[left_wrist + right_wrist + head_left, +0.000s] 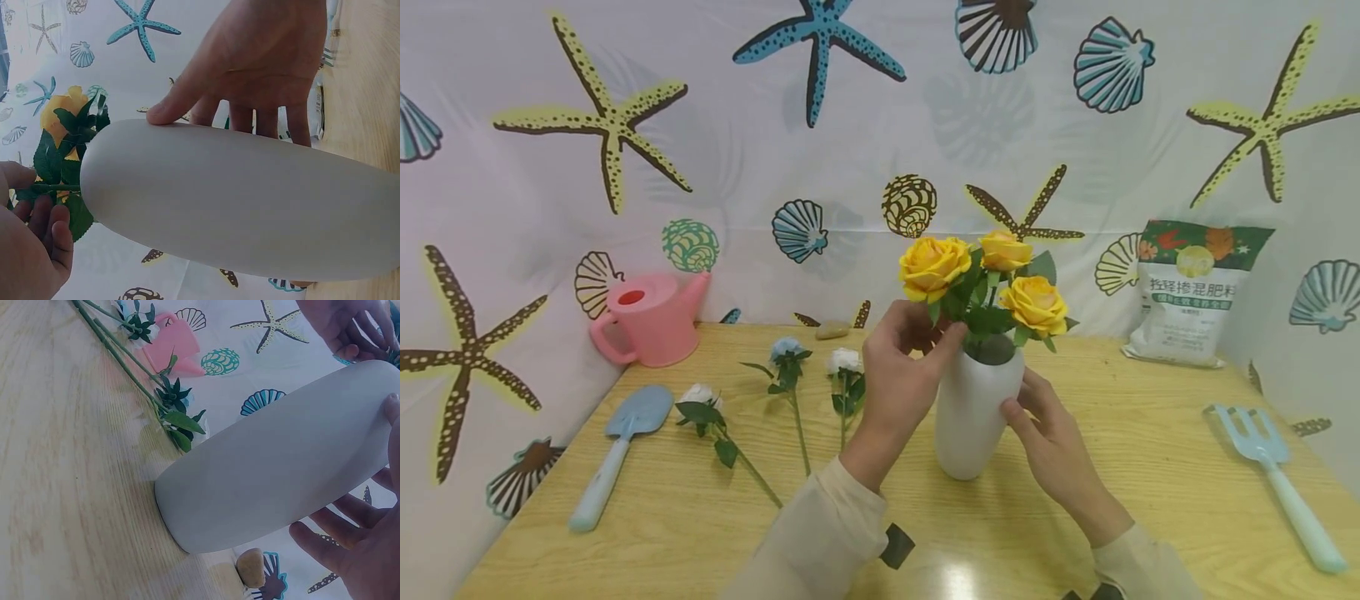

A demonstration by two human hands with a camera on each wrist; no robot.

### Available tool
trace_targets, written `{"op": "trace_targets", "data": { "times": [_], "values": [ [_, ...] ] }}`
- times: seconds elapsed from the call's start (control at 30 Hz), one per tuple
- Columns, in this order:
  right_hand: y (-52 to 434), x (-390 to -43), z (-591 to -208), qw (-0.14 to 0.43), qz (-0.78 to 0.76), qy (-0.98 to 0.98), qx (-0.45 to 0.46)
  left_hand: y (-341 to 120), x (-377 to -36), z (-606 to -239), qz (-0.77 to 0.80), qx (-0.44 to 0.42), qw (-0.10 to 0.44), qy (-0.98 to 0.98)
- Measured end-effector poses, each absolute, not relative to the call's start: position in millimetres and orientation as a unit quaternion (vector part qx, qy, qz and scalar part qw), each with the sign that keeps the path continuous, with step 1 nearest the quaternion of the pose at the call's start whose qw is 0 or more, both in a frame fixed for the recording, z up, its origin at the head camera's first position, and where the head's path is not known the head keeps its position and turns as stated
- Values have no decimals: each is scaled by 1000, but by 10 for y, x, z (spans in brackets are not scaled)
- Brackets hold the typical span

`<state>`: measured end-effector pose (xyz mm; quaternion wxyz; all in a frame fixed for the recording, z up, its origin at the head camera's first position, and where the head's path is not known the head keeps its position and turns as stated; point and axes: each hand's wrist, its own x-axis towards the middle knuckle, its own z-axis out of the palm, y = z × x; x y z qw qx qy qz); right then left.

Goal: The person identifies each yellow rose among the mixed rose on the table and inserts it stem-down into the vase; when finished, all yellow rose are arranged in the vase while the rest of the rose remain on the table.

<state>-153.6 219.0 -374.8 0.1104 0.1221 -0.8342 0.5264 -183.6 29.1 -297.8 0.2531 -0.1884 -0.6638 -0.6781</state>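
Head view: a wooden table (1150, 467) bears a smooth white oval vase (973, 421) near its centre, holding three yellow roses (1036, 302) with green leaves. Right hand (1051, 442) rests on the vase's side, fingers straight. Left hand (901, 367) pinches a rose stem (53, 187) just above the vase's mouth.

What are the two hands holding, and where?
Left hand pinches a yellow rose by its stem below the bloom; right hand steadies the white vase at its side.

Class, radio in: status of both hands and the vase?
Left hand pinches yellow rose stem. Right hand steadies white ceramic vase. Nothing in the way.
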Motion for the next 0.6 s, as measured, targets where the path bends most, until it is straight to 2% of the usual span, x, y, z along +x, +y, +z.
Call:
{"op": "trace_targets", "data": {
  "times": [0.2,0.6],
  "values": [
    [2187,-1539,-3733,108,528,-834,119,317,-1842,-2895,-700,-181,266,-638],
    [2167,-1540,-3734,116,525,-834,127,311,-1849,-2994,-693,-166,235,-660]
  ]
}}
